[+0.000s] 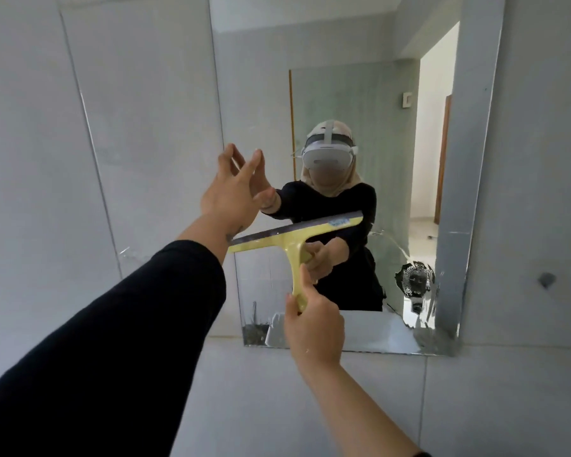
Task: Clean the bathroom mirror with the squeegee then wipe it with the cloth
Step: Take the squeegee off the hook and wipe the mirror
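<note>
A frameless wall mirror [360, 77] fills the upper middle of the head view. Its lower right part is cracked and broken. My right hand [314, 321] grips the handle of a yellow squeegee [294, 239]. The squeegee's dark rubber blade is tilted, its right end higher, and lies against the lower half of the glass. My left hand [234, 189] is raised with fingers spread, its fingertips at the mirror's left edge; it holds nothing. No cloth is in sight.
Grey wall tiles [112, 127] surround the mirror. A smashed hole [414, 278] with cracks sits in the mirror's lower right corner. The reflection shows a person with a headset and an open doorway [432, 127].
</note>
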### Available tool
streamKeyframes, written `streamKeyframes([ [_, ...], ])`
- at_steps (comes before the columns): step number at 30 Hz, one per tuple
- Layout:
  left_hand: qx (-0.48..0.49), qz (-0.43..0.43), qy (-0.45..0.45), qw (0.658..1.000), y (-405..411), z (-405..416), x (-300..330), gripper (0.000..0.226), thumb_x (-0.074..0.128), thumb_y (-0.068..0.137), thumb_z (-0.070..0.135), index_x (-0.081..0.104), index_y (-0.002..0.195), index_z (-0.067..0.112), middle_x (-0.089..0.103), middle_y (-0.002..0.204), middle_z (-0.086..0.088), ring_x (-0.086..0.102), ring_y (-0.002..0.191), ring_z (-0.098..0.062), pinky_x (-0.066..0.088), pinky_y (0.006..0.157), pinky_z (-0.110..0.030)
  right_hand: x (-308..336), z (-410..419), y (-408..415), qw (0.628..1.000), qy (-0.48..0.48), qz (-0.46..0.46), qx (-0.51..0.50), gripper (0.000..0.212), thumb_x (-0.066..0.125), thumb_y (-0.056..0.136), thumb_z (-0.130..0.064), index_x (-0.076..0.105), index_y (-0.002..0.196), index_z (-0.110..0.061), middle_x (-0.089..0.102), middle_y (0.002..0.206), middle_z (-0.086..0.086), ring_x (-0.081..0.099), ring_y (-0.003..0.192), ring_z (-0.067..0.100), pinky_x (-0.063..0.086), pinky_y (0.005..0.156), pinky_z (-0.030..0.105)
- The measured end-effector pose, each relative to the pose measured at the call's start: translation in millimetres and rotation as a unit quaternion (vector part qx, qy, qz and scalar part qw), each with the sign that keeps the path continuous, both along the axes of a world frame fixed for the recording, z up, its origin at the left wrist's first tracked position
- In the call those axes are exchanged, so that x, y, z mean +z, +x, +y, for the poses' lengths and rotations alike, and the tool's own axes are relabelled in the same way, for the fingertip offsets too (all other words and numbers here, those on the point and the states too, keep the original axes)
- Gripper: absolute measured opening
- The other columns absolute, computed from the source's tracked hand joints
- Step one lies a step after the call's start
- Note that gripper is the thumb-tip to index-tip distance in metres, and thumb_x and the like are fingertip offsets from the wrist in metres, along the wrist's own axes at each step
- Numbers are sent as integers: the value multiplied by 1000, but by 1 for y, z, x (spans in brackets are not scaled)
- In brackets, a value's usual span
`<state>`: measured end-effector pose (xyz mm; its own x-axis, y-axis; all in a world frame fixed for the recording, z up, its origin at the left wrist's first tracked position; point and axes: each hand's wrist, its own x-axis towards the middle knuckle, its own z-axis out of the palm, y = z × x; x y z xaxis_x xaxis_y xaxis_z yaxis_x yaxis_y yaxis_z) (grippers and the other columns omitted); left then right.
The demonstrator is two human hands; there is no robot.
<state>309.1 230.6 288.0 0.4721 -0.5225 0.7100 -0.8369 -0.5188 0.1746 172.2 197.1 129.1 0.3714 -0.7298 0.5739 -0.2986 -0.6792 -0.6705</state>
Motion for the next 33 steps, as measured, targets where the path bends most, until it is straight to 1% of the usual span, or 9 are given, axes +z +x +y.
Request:
streamKeyframes([
  [5,0,1,-5,1000,1,-2,-2,80,60,88,43,10,150,38,-6,159,-6,34,137,-31,47,92,-44,6,-17,-18,986,-109,126,-25,56,45,97,-29,21,148,-38,50,80,-1,43,68,18,33,57,28],
  [9,20,-11,-26,999,1,-12,-12,96,72,80,37,7,149,38,-10,159,-5,21,144,-28,46,95,-41,9,-37,-40,967,-166,189,-38,57,43,97,-30,17,147,-40,46,80,-1,41,64,20,26,49,27],
  [12,20,-8,-55,998,3,-21,-15,101,77,75,25,8,149,37,-9,159,-4,17,145,-27,47,98,-41,8,-54,-56,956,-198,208,-57,58,48,95,-29,24,146,-41,43,76,-1,42,59,21,32,50,29],
  [15,4,-14,-68,998,9,-22,-15,100,77,74,20,11,148,36,-5,159,-6,20,144,-30,48,97,-44,8,-67,-77,942,-235,225,-79,56,49,95,-30,27,145,-41,49,76,0,50,58,23,32,48,28],
  [17,-31,-3,-69,997,11,-21,-16,95,76,76,26,14,148,32,-3,158,-9,21,142,-34,43,102,-48,8,-77,-89,928,-262,247,-99,57,50,94,-30,28,144,-43,57,78,1,58,59,25,33,47,27],
  [19,-23,10,-69,997,8,-21,-17,94,72,79,19,11,149,33,-9,159,-5,15,145,-31,43,102,-46,8,-87,-101,921,-269,252,-125,59,59,88,-26,37,140,-41,58,71,2,55,49,26,31,43,25],
  [26,8,24,-68,997,0,-19,-16,98,70,80,9,6,149,37,-16,159,0,7,148,-26,46,97,-49,1,-106,-143,938,-222,217,-153,53,42,97,-31,23,144,-46,61,91,3,50,64,25,35,53,27],
  [29,1,34,-68,997,-3,-18,-16,98,71,80,8,8,149,36,-17,159,1,7,148,-26,44,99,-50,-14,-111,-152,961,-154,179,-147,52,42,96,-30,26,144,-45,61,90,6,58,73,28,42,58,31],
  [33,0,8,-71,997,-6,-19,-16,94,71,80,11,12,149,32,-14,160,-4,8,147,-29,40,104,-50,-41,-113,-152,985,-70,96,-128,55,50,94,-28,30,143,-43,61,84,4,58,71,23,54,63,39],
])
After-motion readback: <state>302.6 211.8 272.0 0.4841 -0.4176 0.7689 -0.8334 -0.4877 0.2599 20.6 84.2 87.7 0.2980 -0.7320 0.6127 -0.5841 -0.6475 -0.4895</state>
